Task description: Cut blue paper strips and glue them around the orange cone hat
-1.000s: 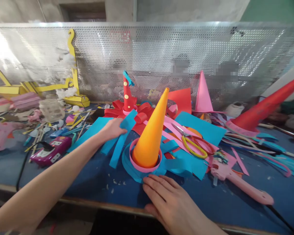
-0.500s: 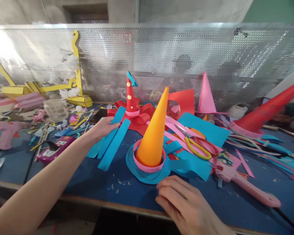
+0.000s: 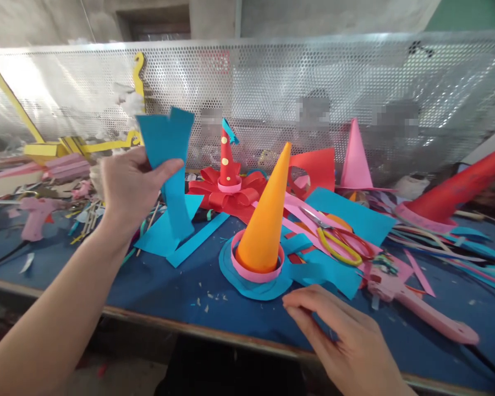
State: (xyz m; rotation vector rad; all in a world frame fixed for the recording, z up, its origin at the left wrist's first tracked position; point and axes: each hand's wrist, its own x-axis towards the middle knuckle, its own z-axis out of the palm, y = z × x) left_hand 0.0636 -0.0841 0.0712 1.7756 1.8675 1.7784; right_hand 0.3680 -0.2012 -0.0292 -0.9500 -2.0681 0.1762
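Observation:
Raised at the left, my left hand point(image 3: 136, 181) is closed around blue paper strips point(image 3: 165, 135), which stand up above the thumb and hang below it. More blue paper point(image 3: 159, 239) and a loose blue strip point(image 3: 200, 239) lie on the table beneath. In the middle an orange cone point(image 3: 264, 225) stands upright inside a pink paper ring point(image 3: 258, 273) on a round blue brim point(image 3: 247, 290). My right hand point(image 3: 338, 335) is near the brim's front right edge. Its thumb and forefinger tips meet, with nothing visible between them.
Scissors point(image 3: 336, 247) lie on paper scraps right of the cone, with a pink glue gun point(image 3: 421, 313) beyond. A red dotted cone hat point(image 3: 226, 159), a pink cone point(image 3: 356, 159) and a red cone point(image 3: 457, 184) stand behind. Another glue gun point(image 3: 37, 217) is at left.
My left hand has lifted blue strips off the table, up and to the left; one strip stays behind. My right hand has left the brim's edge, moved right and drawn its fingertips together.

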